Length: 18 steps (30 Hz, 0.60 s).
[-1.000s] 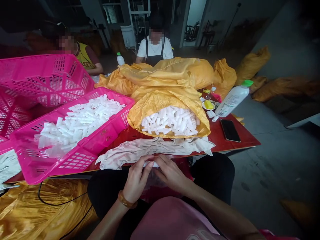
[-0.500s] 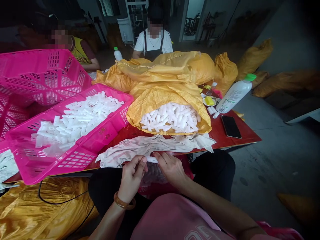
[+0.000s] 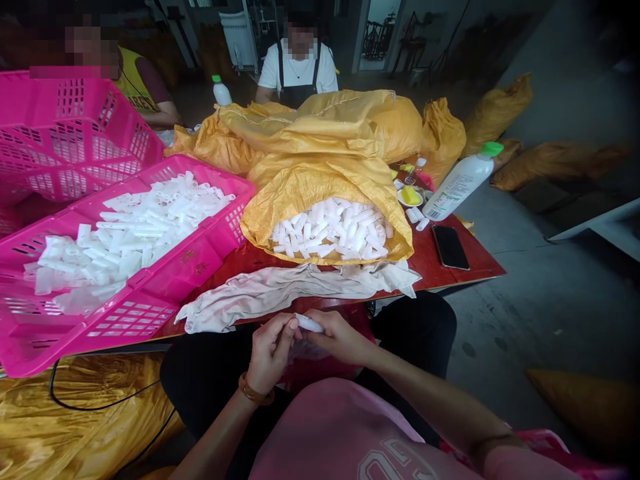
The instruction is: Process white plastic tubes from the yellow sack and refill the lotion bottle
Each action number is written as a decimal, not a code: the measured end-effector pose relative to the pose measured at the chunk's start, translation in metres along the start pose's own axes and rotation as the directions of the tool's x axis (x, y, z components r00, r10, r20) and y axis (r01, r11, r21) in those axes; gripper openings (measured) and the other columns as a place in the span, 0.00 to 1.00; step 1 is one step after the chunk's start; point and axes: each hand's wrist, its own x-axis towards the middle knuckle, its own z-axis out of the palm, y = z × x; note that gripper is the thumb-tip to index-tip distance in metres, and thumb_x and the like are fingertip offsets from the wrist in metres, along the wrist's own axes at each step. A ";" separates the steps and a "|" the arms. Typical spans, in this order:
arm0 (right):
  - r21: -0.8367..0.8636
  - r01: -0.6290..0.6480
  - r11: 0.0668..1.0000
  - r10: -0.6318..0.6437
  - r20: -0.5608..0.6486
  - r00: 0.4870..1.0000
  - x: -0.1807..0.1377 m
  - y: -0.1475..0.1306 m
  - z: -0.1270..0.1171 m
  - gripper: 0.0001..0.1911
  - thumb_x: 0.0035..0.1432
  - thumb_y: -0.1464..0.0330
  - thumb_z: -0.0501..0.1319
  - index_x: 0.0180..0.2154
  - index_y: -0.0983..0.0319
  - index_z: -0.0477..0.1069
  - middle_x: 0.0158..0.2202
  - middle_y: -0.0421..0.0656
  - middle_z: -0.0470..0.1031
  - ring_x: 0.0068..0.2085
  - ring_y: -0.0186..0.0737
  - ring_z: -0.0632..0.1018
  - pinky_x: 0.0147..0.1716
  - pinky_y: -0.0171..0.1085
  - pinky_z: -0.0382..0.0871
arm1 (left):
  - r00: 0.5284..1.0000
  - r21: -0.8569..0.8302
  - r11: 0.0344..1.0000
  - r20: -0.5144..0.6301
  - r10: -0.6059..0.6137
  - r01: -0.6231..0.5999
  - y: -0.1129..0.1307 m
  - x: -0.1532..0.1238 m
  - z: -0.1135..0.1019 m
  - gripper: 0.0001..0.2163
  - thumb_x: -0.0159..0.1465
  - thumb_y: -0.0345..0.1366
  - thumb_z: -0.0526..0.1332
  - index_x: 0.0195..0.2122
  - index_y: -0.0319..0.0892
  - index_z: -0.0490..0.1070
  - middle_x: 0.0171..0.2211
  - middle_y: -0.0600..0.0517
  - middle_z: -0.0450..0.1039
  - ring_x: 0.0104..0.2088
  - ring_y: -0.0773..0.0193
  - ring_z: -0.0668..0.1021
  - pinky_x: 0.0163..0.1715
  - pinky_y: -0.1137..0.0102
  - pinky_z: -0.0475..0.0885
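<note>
There's the white plastic tube (image 3: 309, 324), one end buried behind the left hand (image 3: 270, 353), the other tucked under the right hand (image 3: 340, 337)! Beneath them, a translucent heap (image 3: 305, 350), too blurred to call. A yellow lump (image 3: 410, 196) on a small white plate (image 3: 401, 199): too small to tell. And the magenta plastic crate (image 3: 60, 140) runs right off the left edge!

Two pink crates (image 3: 195, 260), overlapping, at left. Yellow woven sacks (image 3: 320, 193) heaped on a red table (image 3: 487, 267); more sacks (image 3: 495, 113) on the floor. Beige cloth (image 3: 280, 290) along the table's near side. Phone (image 3: 450, 247). Bottle (image 3: 457, 187), green cap, tilted. Saucer (image 3: 410, 198). Co-worker (image 3: 297, 73) opposite, black apron; second co-worker (image 3: 135, 87) far left, yellow vest.
</note>
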 end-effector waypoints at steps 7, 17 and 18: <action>-0.456 -0.188 0.870 0.152 -0.115 0.982 -0.011 0.018 0.026 0.13 0.65 0.73 0.55 0.51 0.64 0.67 0.42 0.50 0.76 0.39 0.43 0.77 0.32 0.34 0.65 | 0.963 -0.018 0.994 0.250 -0.103 0.111 -0.014 0.000 0.007 0.09 0.68 0.40 0.59 0.44 0.42 0.71 0.33 0.52 0.69 0.34 0.65 0.71 0.36 0.71 0.68; -0.157 -0.172 0.972 0.179 0.031 0.983 -0.006 0.030 0.036 0.06 0.60 0.73 0.59 0.41 0.61 0.69 0.35 0.41 0.76 0.34 0.37 0.75 0.33 0.31 0.60 | 0.688 -0.102 0.843 0.633 -0.354 0.528 -0.004 0.013 -0.033 0.17 0.67 0.50 0.59 0.38 0.40 0.74 0.25 0.53 0.69 0.23 0.68 0.68 0.24 0.74 0.61; -0.146 -0.184 0.972 0.191 0.033 0.981 -0.006 0.031 0.040 0.06 0.59 0.74 0.59 0.40 0.61 0.69 0.33 0.40 0.75 0.33 0.36 0.74 0.32 0.31 0.59 | 0.684 -0.104 0.831 0.628 -0.372 0.546 -0.006 0.011 -0.034 0.18 0.67 0.51 0.58 0.36 0.40 0.74 0.24 0.52 0.69 0.23 0.68 0.68 0.23 0.74 0.62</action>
